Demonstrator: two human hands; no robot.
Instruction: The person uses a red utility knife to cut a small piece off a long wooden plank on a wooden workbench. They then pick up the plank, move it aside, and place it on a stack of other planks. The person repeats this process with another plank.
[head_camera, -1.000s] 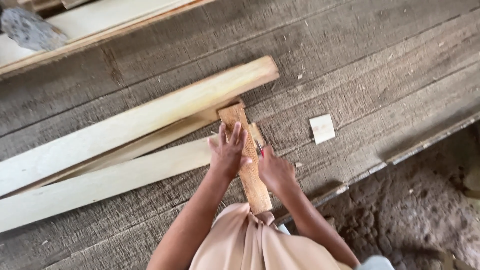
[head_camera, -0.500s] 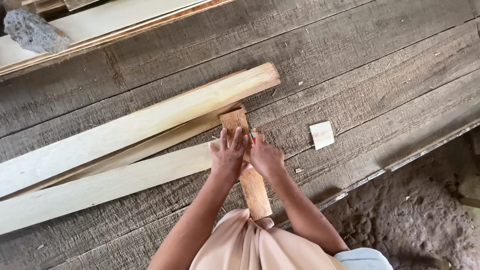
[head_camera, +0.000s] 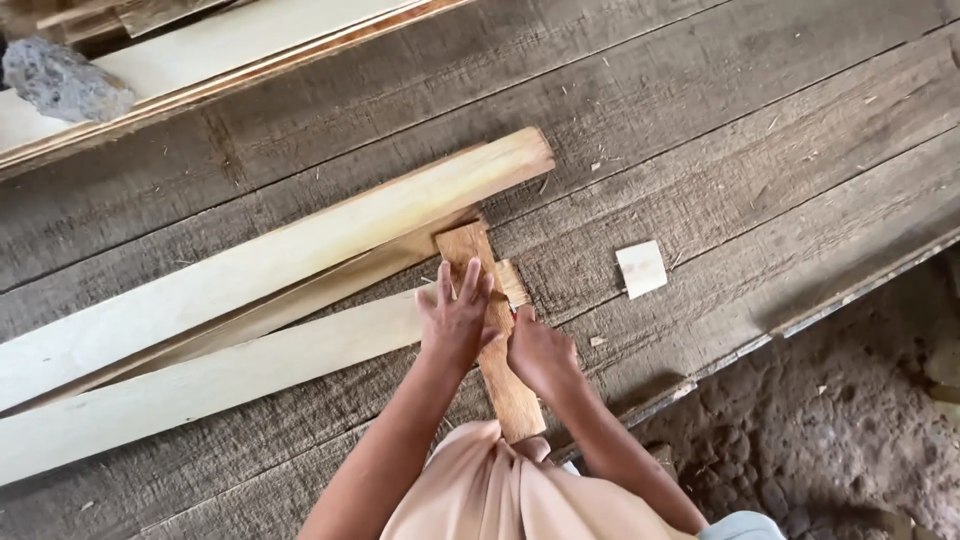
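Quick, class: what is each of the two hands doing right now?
Left hand: open, flat on the short wooden piece.
Right hand: closed beside the piece; contents cannot be told.

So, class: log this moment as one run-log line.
left hand: flat on short wooden piece | right hand: fisted at its edge | pale planks alongside | grey boards beneath

The short board is orange-brown, the long planks pale yellow, the floor streaky grey, the rock speckled grey.

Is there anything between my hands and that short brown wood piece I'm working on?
Nothing visible. The left hand lies flat on the short brown board, and the right hand is against its edge.
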